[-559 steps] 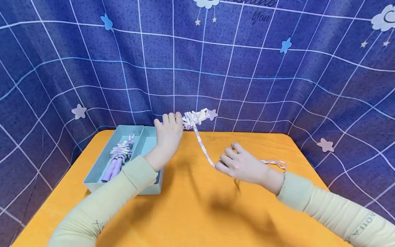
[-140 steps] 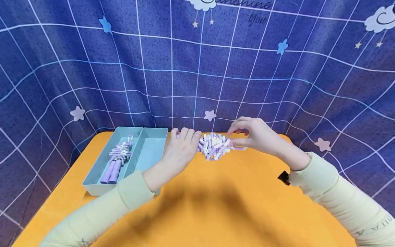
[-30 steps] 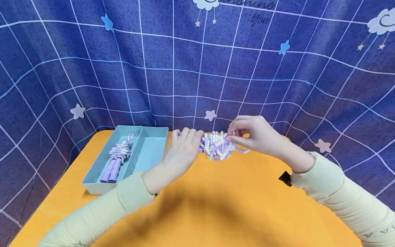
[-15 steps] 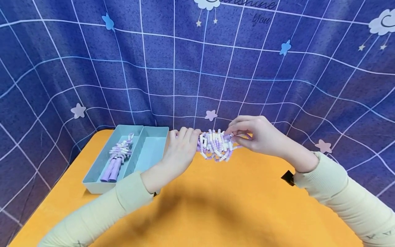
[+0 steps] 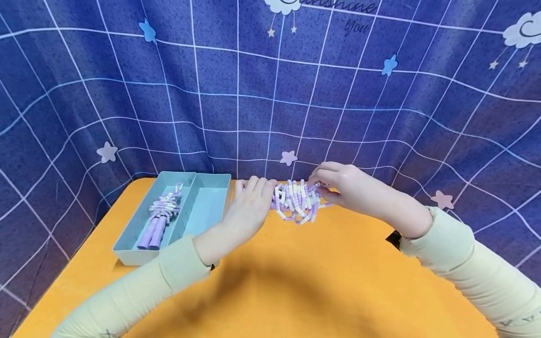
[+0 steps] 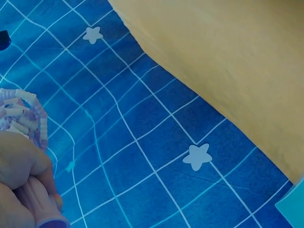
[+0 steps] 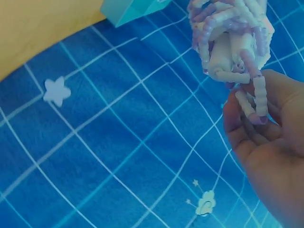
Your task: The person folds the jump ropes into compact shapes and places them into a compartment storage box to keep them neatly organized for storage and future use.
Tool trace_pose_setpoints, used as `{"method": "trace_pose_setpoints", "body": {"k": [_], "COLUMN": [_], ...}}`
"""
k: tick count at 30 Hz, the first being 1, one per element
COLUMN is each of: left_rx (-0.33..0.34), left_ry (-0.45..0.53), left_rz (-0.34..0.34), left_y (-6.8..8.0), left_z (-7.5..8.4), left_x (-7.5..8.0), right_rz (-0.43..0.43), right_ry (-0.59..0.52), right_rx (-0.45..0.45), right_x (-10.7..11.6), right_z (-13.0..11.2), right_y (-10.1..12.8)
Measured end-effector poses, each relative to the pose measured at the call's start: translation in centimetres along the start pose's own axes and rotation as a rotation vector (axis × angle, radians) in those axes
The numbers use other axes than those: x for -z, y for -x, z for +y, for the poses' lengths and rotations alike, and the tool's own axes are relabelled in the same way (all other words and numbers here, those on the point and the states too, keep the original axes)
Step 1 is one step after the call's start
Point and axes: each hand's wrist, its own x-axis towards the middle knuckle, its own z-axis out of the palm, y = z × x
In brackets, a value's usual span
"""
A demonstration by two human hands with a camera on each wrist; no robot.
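My teal divided tray (image 5: 127, 244) at the tabletop's far left corner holds one coiled purple skipping rope (image 5: 160, 216) in its left compartment (the right one shows only its floor). Near the far edge, my left hand (image 5: 249, 209) grips the handles of the beaded rope bundle (image 5: 296, 202), while my right hand (image 5: 351, 188) pinches its loose strand beside it.

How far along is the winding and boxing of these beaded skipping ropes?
One wound beaded skipping rope already lies in the left compartment of the teal box. In hand: the left hand grips the handles of the second rope, mostly coiled round them, while the right hand pinches the loose end. Left, I would judge: securing that end and laying the bundle in the empty right compartment.
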Motion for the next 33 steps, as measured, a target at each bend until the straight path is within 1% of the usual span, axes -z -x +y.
{"method": "trace_pose_setpoints", "body": {"k": [2,7,10,14,16,18,21,25,28,30,31,33], "left_rx": [-0.001,-0.003,-0.001,0.007,0.010,0.010,0.005,0.001,0.004,0.004,0.006,0.008], "left_ry": [-0.007,-0.020,-0.018,-0.005,-0.004,-0.003,-0.004,-0.008,-0.006,-0.004,-0.003,-0.002], "left_rz": [-0.006,-0.009,-0.012,-0.012,-0.010,-0.008,-0.005,-0.010,-0.024,-0.034,-0.039,-0.041], "left_y": [0.04,0.10,0.10,0.00,-0.07,-0.12,-0.14,-0.13,-0.14,-0.17,-0.20,-0.27], "left_z": [0.01,-0.03,-0.08,-0.12,-0.13,-0.16,-0.18,-0.19,-0.14,-0.09,-0.06,-0.01], "left_x": [-0.06,-0.16,-0.09,0.07,0.15,0.17,0.17,0.18,0.23,0.28,0.33,0.42], "right_rz": [-0.009,-0.027,-0.033,-0.025,-0.013,0.002,0.021,0.057,0.090,0.092,0.082,0.048], "right_ry": [0.084,0.330,0.431,0.506,0.517,0.506,0.446,0.281,0.114,-0.012,-0.087,-0.257], "right_rx": [0.024,0.127,0.165,0.156,0.135,0.110,0.079,0.022,-0.030,-0.088,-0.128,-0.237], "right_x": [-0.01,0.13,0.14,0.02,-0.06,-0.19,-0.40,-0.61,-0.54,-0.31,-0.13,0.25], "right_z": [-0.04,-0.23,-0.35,-0.43,-0.46,-0.47,-0.53,-0.64,-0.61,-0.48,-0.41,-0.19], "right_y": [-0.01,-0.28,-0.48,-0.55,-0.49,-0.41,-0.29,-0.23,-0.27,-0.27,-0.23,-0.11]}}
